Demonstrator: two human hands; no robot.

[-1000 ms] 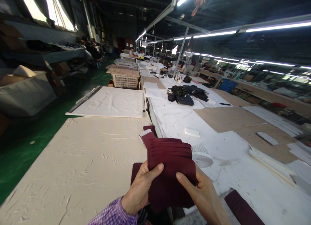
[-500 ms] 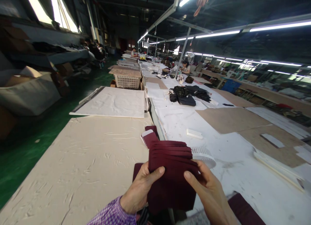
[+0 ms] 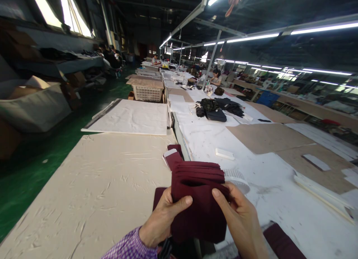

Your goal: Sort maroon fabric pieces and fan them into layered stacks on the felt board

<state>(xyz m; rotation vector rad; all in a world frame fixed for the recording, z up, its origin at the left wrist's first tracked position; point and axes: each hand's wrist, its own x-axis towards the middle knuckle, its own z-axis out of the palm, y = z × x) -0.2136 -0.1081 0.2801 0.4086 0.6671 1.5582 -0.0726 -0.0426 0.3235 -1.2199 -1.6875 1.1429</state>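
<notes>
A stack of maroon fabric pieces [image 3: 198, 218] is held up between both hands, its upper edges fanned into several layers. My left hand [image 3: 165, 214] grips the left side, thumb lying across the front piece. On the right edge, my right hand [image 3: 237, 210] pinches the front layers between thumb and fingers, and a gap shows behind the front piece near the top. Just beyond the stack lie more maroon pieces [image 3: 173, 158], one with a white patch. Another maroon piece [image 3: 282, 242] rests at the lower right, beside my right forearm.
A cream-covered table [image 3: 97, 177] stands on the left, a white-covered table [image 3: 268, 203] on the right. On the latter are a white, phone-like block [image 3: 224, 154], a white ribbed object [image 3: 237, 180] and dark folded garments [image 3: 211, 110]. A plastic crate [image 3: 148, 92] stands farther back. People sit in the distance.
My right hand's pinch has parted the front piece slightly from those behind, opening a dark gap near the top. The left hand stays almost in place, and the view has shifted slightly.
</notes>
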